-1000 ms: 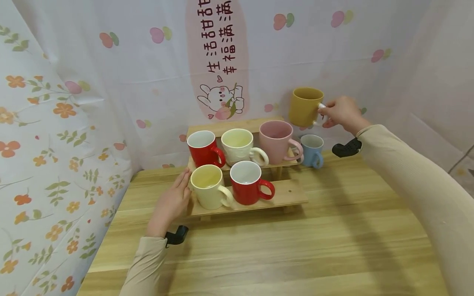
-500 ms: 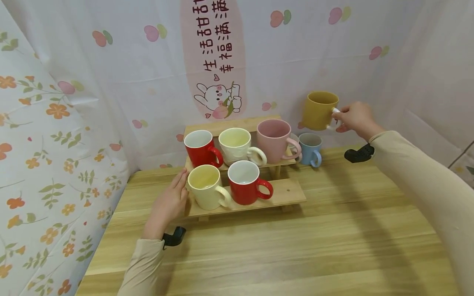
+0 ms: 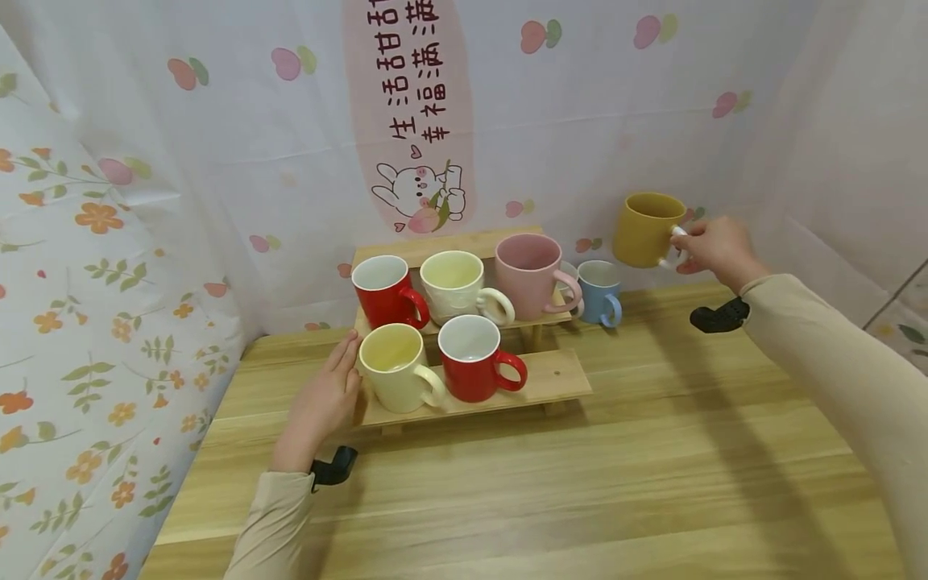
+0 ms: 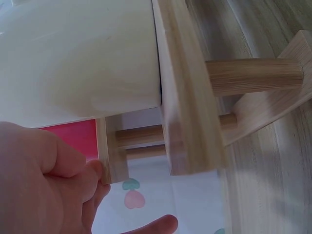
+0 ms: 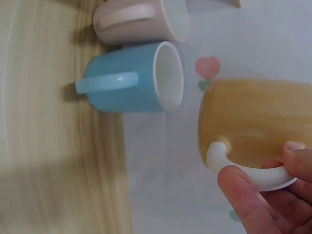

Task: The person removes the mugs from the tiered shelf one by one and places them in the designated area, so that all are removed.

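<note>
My right hand [image 3: 719, 251] pinches the white handle of a mustard-yellow mug [image 3: 644, 234], holding it upright in the air before the back cloth. The right wrist view shows finger and thumb on that handle [image 5: 261, 178]. My left hand [image 3: 322, 403] touches the left end of a two-tier wooden rack [image 3: 558, 379], its fingers reaching forward beside the pale yellow mug [image 3: 395, 370]. A red mug [image 3: 474, 362] stands right of it on the lower tier. On the upper tier are another red mug [image 3: 380, 294], a cream mug [image 3: 449, 290] and a pink mug [image 3: 525, 278].
A light blue mug [image 3: 598, 290] stands on the wooden table [image 3: 507, 499] right of the rack. Another pale pink mug [image 5: 131, 19] sits beside it, mostly hidden in the head view. Printed cloth [image 3: 275, 145] hangs behind and at the sides.
My right hand has carried the mustard mug to the right and slightly lower, away from the rack. My left hand stays at the rack's end. The head view has shifted slightly.
</note>
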`<state>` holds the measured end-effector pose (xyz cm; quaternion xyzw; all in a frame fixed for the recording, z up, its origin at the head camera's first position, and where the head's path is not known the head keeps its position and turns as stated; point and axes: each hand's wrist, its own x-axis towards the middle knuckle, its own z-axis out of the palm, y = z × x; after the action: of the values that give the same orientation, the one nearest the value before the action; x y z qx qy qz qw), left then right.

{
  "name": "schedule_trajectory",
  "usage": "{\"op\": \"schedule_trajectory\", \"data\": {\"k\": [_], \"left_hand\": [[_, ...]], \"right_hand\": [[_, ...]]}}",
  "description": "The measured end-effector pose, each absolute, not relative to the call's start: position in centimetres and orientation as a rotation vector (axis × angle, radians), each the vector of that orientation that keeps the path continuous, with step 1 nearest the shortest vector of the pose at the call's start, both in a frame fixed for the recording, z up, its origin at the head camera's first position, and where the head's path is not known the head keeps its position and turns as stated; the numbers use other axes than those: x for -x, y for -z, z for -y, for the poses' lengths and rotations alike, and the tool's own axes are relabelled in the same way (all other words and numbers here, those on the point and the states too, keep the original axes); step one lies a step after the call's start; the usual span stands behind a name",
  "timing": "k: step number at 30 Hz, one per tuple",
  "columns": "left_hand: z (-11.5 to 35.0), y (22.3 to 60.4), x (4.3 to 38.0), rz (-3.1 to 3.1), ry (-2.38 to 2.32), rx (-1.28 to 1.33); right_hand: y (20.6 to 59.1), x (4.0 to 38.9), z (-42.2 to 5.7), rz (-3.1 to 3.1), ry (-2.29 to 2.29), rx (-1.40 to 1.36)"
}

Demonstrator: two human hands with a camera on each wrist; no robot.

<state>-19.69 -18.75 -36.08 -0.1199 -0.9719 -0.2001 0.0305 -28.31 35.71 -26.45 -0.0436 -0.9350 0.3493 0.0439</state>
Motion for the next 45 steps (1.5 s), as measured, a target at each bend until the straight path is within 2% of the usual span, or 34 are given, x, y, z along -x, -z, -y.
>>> {"op": "schedule_trajectory", "data": {"k": [45], "left_hand": [[18.9,36.0,19.4,2.973,0.559,0.372]], "right_hand": [[35.3,28.2,-37.1,2.907,-1.017,0.251]]}}
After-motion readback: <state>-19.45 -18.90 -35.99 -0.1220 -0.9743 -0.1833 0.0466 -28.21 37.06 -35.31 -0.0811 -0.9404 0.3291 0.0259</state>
